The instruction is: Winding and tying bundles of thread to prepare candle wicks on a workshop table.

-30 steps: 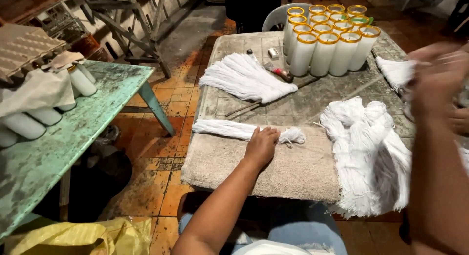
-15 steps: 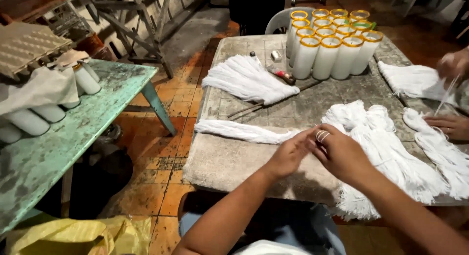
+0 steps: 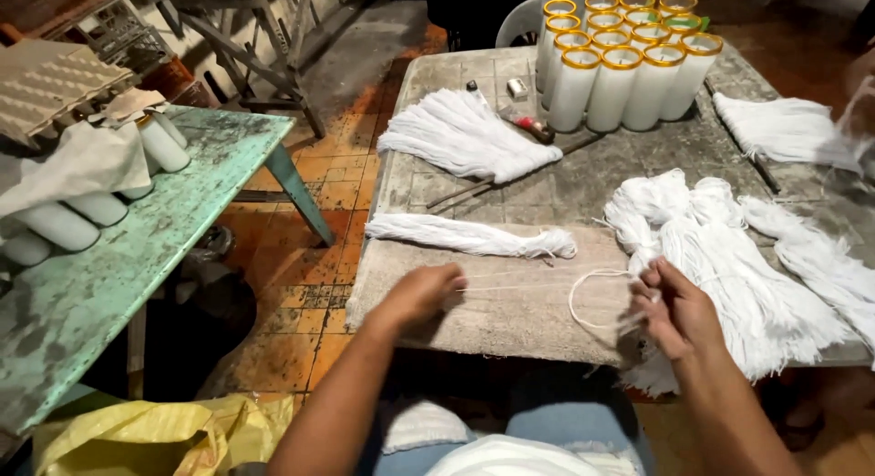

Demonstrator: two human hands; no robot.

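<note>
On the beige cloth pad (image 3: 510,317) at the near edge of the grey stone-topped table (image 3: 602,180), your two hands hold a thin white string (image 3: 547,283) stretched between them. Your left hand (image 3: 417,296) is closed over one end of that string, knuckles up, resting on the pad. Your right hand (image 3: 676,307) pinches the other end between thumb and fingers, and a loose loop of the string curls on the pad just left of it. Just beyond the string lies a slim tied bundle of white strings (image 3: 469,236), apart from both hands. Beside your right hand sprawls a large heap of white string hanks (image 3: 720,257), draping over the table's front edge (your right hand touches its near fringe, as far as you can tell). Farther back lie a fanned bunch of white strings (image 3: 460,134), a red-handled tool (image 3: 524,122), and a cluster of tall white glass candles with gold rims (image 3: 624,61). To your left stands a worn turquoise wooden table (image 3: 137,257) bearing more white candles lying on their sides (image 3: 64,223). A yellow plastic bag (image 3: 164,435) sits by your knee.
</note>
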